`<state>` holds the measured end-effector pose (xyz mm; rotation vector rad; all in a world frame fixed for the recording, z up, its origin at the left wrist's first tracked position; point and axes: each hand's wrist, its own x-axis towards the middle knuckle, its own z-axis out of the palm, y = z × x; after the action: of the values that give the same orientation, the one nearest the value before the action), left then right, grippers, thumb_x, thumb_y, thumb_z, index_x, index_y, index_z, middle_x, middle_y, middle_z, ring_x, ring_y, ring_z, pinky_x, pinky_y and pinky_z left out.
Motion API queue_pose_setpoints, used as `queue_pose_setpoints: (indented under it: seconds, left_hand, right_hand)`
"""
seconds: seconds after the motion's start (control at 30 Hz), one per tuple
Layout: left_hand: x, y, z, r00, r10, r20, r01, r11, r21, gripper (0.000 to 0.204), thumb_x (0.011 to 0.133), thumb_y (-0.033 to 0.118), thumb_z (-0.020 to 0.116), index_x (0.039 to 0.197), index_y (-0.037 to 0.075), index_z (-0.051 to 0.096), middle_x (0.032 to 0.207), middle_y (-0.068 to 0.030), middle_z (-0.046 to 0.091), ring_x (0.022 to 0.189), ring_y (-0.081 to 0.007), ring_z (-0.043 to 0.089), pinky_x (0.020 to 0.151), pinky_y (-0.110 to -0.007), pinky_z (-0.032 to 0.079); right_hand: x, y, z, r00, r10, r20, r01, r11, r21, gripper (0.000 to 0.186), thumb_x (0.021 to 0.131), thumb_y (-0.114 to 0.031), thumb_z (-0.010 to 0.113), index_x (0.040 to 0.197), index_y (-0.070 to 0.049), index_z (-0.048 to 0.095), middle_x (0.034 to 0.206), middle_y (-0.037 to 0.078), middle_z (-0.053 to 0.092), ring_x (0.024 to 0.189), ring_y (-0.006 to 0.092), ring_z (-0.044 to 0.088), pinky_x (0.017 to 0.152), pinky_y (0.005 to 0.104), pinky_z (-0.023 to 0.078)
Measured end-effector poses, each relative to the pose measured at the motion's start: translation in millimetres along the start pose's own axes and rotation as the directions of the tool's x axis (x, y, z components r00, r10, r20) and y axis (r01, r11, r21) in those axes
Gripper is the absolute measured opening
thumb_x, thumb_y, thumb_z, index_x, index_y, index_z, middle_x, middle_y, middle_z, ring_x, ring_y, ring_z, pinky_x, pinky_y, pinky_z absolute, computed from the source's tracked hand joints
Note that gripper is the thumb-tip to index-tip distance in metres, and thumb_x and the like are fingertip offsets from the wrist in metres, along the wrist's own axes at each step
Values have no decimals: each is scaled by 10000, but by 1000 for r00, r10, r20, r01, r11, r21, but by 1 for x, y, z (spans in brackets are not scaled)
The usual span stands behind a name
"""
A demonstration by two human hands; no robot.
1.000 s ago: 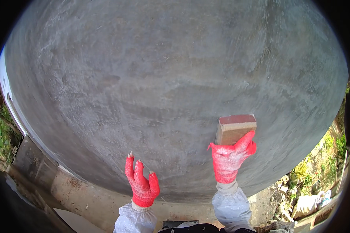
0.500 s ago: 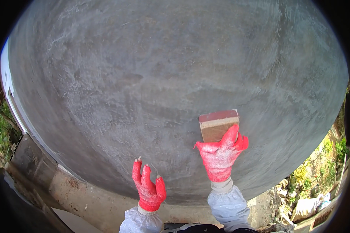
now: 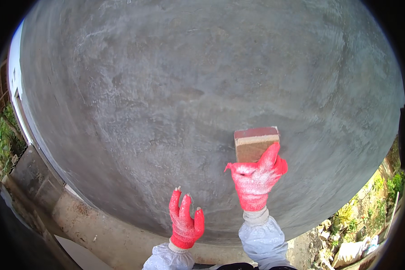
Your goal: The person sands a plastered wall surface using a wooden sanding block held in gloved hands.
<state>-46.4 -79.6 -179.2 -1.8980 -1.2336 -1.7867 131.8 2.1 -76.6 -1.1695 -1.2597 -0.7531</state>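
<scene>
My right hand [image 3: 258, 180], in a dusty red glove, is wrapped round a sanding block [image 3: 256, 146]. The block has a brown wooden body and a dark red abrasive face along its far edge, which lies against the grey cement-plastered wall [image 3: 166, 108]. To the left and lower down, my left hand [image 3: 186, 222] holds nothing. Its fingers are spread and slightly bent, and pale fingertips stick out of its red glove. Whether those fingertips touch the wall I cannot tell. Both forearms wear white sleeves.
A concrete floor strip [image 3: 103, 229] runs along the foot of the wall. At the lower left lies a white flat panel [image 3: 78, 254]. Green plants [image 3: 4, 139] grow at the far left. Rubble and sunlit plants [image 3: 346, 220] border the right side.
My left hand has shifted right and a little down. The sanding block stays in my right hand, slightly further right. The view has turned left a little, so the wall's marks appear further right.
</scene>
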Motion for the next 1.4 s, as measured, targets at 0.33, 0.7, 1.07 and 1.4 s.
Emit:
queue_pose_setpoints:
  seconds: [0.33,0.7,1.07,1.4]
  left_hand:
    - [-47,2,32,987,-87,134,99,991,-88,625,811,74,741,1378,-5,489,1449,-306,430,1289,-479,478,1064,-546,408]
    - [6,23,102,998,10,65,-2,993,-119,806,795,182,794,1442,-48,371,1461,-339,375,1330,-538,408,1096,-611,359]
    - [79,41,120,970,61,-234,0,967,254,803,754,281,835,1443,126,453,1473,-326,353,1292,-518,405,1000,-624,374]
    - [-3,27,118,985,113,-129,-64,940,334,974,648,304,915,1455,194,381,1450,-300,356,1264,-522,411,968,-611,388]
  right_hand:
    - [-150,40,1,870,-117,479,110,993,43,797,410,-479,933,1021,-113,577,1037,147,540,968,385,525,832,538,415]
    - [4,-13,-14,885,-255,389,211,966,152,825,698,-284,828,1384,1,468,1086,198,650,915,403,584,994,534,378]
    - [-16,24,-68,771,32,637,-394,809,436,783,714,-34,765,1446,-76,490,1183,212,581,1071,390,587,827,464,544]
    - [-21,86,-94,876,178,449,-372,842,392,229,704,47,680,869,-113,682,1540,117,442,1286,335,501,879,412,557]
